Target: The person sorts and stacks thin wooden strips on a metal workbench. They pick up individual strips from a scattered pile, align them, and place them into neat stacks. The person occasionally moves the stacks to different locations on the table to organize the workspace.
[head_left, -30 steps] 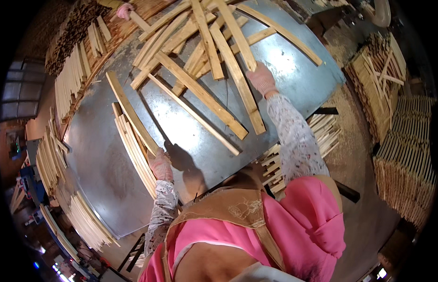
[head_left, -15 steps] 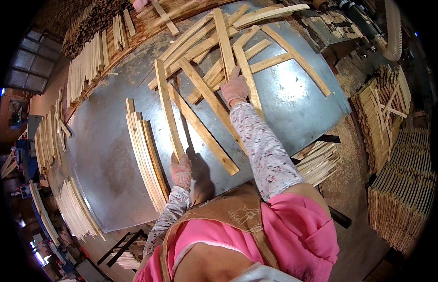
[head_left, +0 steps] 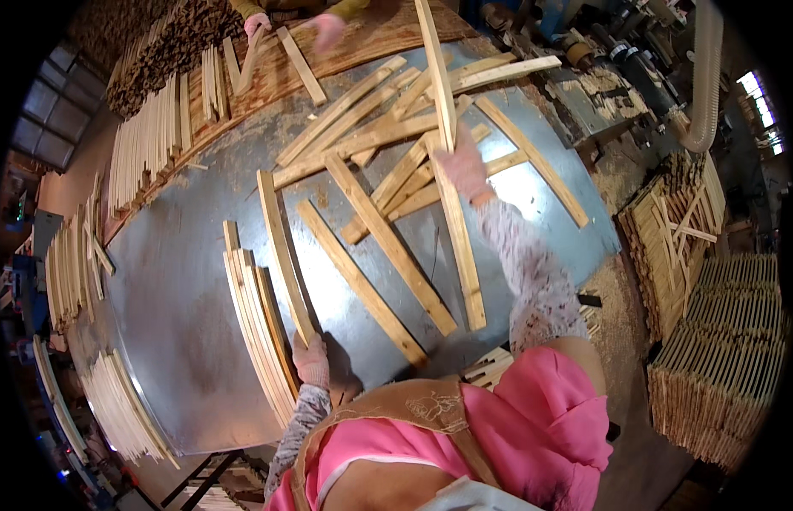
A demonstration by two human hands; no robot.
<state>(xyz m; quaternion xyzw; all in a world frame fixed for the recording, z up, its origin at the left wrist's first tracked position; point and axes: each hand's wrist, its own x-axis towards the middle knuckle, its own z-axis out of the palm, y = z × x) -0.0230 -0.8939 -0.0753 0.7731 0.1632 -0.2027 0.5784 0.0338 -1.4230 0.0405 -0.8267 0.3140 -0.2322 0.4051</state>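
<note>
Right hand (head_left: 465, 166) | now clasps a newly lifted slat (head_left: 437, 77) | left hand (head_left: 311, 358) grips slat (head_left: 284, 247), slid nearer stack (head_left: 256, 324) | sorting advances.

This is a woodworking workshop. A large grey sheet-metal worktop (head_left: 183, 289) fills the middle of the frame, strewn with long pale wooden slats (head_left: 388, 247). Bundles of thin cut strips (head_left: 145, 145) are stacked along the upper left and lower left. At the right stand tall stacks of finished slats (head_left: 720, 358). In the upper right, sawdust (head_left: 605, 85) lies around dark machinery (head_left: 635, 64) beside a ribbed grey extraction hose (head_left: 707, 77).
</note>
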